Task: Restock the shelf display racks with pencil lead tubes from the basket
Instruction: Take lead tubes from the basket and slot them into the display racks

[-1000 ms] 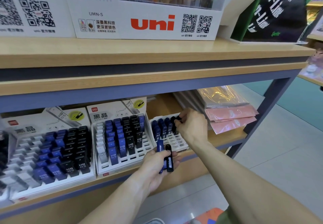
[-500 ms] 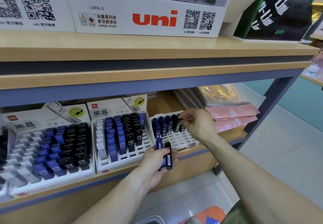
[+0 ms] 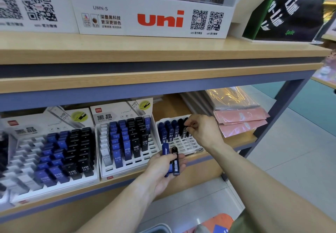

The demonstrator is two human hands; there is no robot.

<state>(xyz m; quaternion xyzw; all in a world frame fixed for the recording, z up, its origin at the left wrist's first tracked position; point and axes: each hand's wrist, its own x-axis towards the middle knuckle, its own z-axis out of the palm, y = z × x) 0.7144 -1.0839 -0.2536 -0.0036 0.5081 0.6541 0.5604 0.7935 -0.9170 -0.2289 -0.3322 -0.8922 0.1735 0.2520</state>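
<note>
My left hand (image 3: 164, 169) holds a blue lead tube (image 3: 165, 149) and a black lead tube (image 3: 175, 162) upright in front of the lower shelf. My right hand (image 3: 202, 130) reaches into the small white rack (image 3: 183, 144) on the right and pinches a black tube (image 3: 185, 126) at its back row. That rack holds a few blue and black tubes along the back, and its front slots are bare. The orange basket (image 3: 216, 222) shows at the bottom edge.
Two larger white racks (image 3: 127, 169) (image 3: 54, 180) of blue, black and grey HB 0.5 tubes stand to the left. Pink and clear plastic packets (image 3: 240, 122) lie right of the small rack. A wooden upper shelf (image 3: 163, 51) with white uni boxes overhangs.
The view has tilted up a little. My right hand stays at the back row of the small rack, its fingers shifting on the black tube. My left hand keeps its tubes.
</note>
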